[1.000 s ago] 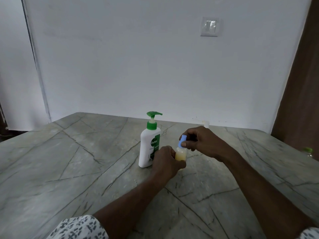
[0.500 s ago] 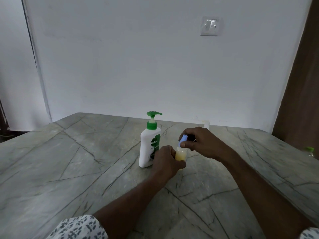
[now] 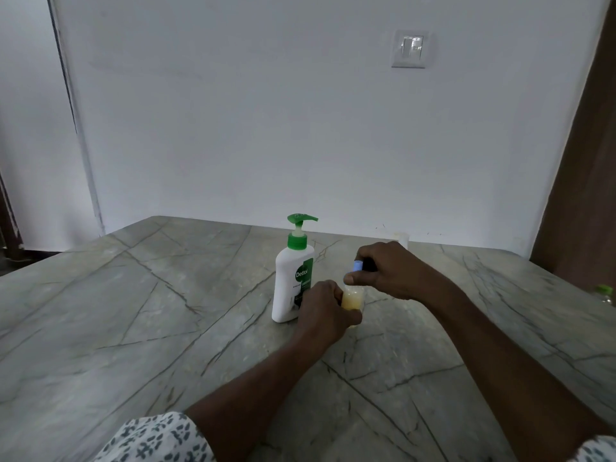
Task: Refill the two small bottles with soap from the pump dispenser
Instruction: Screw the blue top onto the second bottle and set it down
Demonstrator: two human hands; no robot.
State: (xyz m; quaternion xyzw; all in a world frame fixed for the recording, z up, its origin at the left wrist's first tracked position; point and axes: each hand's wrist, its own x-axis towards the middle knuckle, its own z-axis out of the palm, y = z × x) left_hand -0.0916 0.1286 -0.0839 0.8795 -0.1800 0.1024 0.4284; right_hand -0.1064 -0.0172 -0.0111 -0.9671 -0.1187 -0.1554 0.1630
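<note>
My left hand (image 3: 321,308) is wrapped around the small bottle (image 3: 352,301), fingers clamped on its body, holding it upright on the bench (image 3: 166,311) just to the right of the pump dispenser (image 3: 295,271). The bottle shows yellowish soap inside, filling most of what I can see of it. My right hand (image 3: 383,271) sits directly above it, fingers pinched shut on the blue cap (image 3: 356,265), which looks lifted or tilted at the neck; I cannot tell whether it is threaded on or free. A second small bottle (image 3: 403,240) seems to peek out behind my right hand, mostly hidden.

The risks, as I judge them: the cap could go on crooked and leak later. Squeezing too hard with my left fingers could push soap up over the open neck. Soapy fingers could also let the cap slip, and an elbow swing could knock the dispenser over.
</note>
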